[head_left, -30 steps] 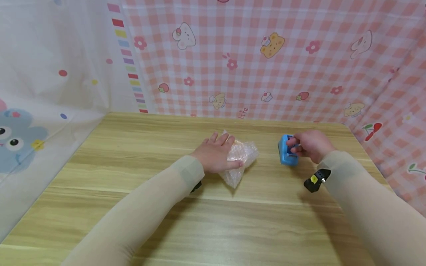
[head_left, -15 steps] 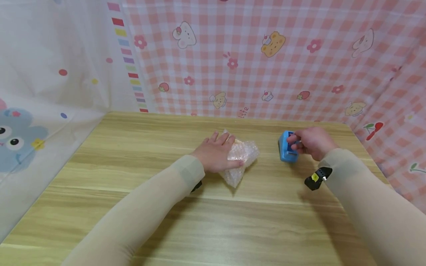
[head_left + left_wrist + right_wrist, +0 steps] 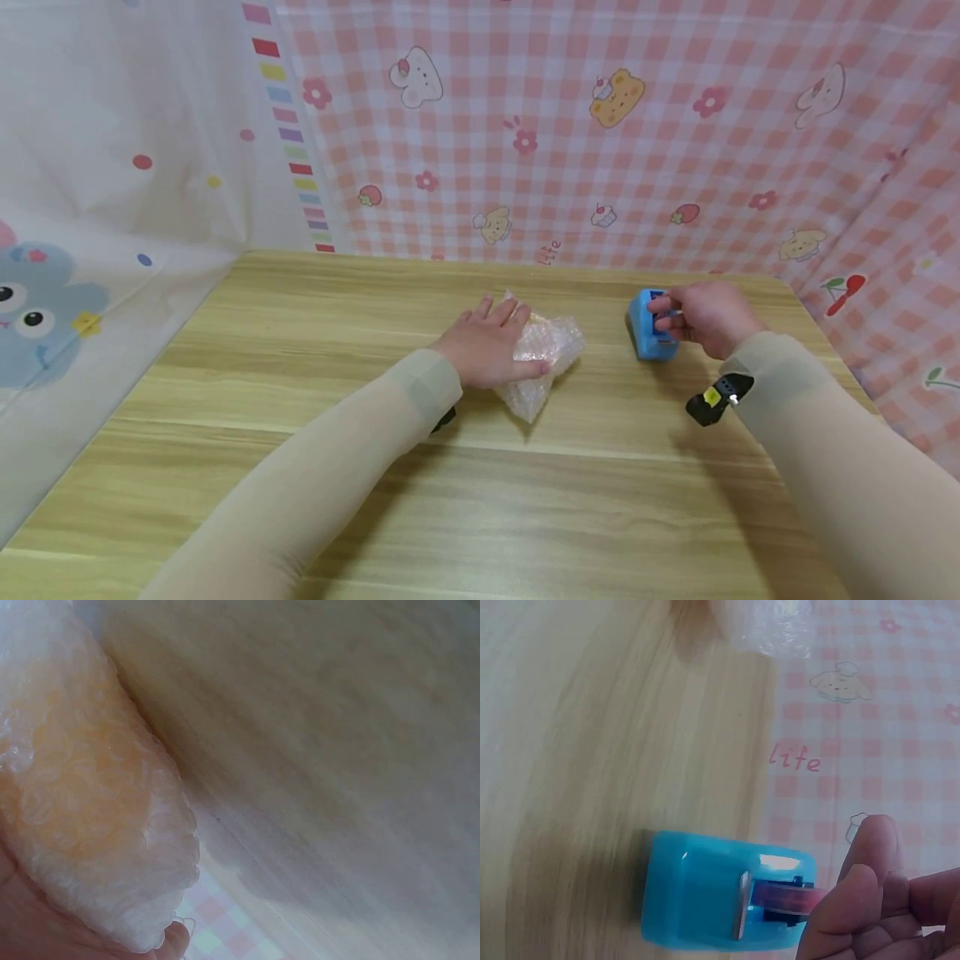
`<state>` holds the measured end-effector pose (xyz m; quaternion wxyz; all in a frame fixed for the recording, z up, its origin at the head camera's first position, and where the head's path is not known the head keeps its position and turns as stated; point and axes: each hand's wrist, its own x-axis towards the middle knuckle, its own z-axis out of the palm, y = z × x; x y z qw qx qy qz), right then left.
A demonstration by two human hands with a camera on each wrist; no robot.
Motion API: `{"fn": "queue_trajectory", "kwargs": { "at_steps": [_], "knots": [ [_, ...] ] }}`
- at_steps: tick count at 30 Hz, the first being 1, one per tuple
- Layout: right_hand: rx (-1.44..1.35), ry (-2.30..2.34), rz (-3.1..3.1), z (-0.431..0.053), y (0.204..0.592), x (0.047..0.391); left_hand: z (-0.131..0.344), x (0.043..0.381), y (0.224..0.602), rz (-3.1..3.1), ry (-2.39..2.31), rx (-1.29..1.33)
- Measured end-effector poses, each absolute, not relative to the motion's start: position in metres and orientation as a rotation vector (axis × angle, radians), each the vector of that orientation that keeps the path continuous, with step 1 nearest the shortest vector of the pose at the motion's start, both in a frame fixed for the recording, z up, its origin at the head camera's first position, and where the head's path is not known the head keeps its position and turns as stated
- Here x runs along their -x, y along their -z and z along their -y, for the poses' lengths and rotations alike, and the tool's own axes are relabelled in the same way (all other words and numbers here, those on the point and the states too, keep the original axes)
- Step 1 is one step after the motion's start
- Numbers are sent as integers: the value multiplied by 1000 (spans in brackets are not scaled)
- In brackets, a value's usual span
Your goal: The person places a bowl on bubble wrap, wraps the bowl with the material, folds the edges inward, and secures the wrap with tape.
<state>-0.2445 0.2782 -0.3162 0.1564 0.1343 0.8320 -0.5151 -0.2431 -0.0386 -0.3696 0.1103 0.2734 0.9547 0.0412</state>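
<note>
Although both hands are in contact with articles, only the right appears to grip. To the left of the blue tape dispenser (image 3: 642, 335), and near it, a bubble-wrapped bundle (image 3: 553, 339) lies on the tabletop (image 3: 480, 508); the left hand (image 3: 486, 355) rests across it, fingers extended and thumb spread. At the dispenser's right side, the right hand (image 3: 715, 317) has bent fingers on the tape roll (image 3: 787, 898), apparently gripping it; whether a loose tape end is pinched cannot be determined. Handling assessment: the bundle is judged light, its cover soft, yielding and slightly slippery. Orange-yellow contents show through but cannot be identified, so fragility should be presumed; a broad palm or two-sided hold at the middle is advised, not the loose pointed corners. The dispenser is judged stiff and moderately weighty, its glossy shell rather slick. It is best held by its long sides, clear of the metal strip (image 3: 742, 906).
</note>
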Motion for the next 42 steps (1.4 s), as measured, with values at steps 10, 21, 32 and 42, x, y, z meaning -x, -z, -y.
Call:
{"fn": "queue_trajectory", "kwargs": {
  "at_steps": [10, 21, 32, 42],
  "knots": [
    [-407, 1487, -2399, -277, 315, 243, 39, 243, 370, -2804, -120, -807],
    [-398, 1570, -2385, -283, 311, 246, 38, 242, 370, -2799, -110, -809],
    [-386, 1572, -2397, -285, 303, 246, 38, 244, 370, -2791, -118, -801],
    [-374, 1564, -2435, -282, 297, 246, 38, 244, 369, -2791, -113, -803]
  ]
}}
